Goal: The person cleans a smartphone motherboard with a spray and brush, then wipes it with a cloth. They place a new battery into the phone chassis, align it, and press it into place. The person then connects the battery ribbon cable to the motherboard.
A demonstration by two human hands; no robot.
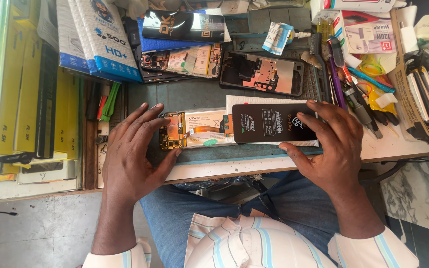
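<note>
We record the left hand (131,149) at the lower left centre of the frame, resting flat on the table (224,166) with fingers spread wide; its fingertips touch the left end of an opened phone (194,130) whose gold circuit board and battery are exposed, and it grips nothing. The right hand (334,144) sits at the lower right centre, likewise open and spread, with the thumb along the near edge and the fingers over the far right corner of a black screen package (273,123), pressing it rather than closing around it. This black package lies at the centre of the frame on a white foam sleeve (254,100), and its left end overlaps the right end of the opened phone. Above these, in the upper centre, we note a second opened phone (180,60) and an empty phone frame (261,73) side by side. A stack of blue-and-white packages (100,42) occupies the upper left. Screwdrivers and other hand tools (353,92) crowd the upper right, just beside the right hand. Yellow boxes (26,89) stand at the far left. The person's blue jeans (284,198) and striped shirt (244,243) fill the bottom of the frame.
</note>
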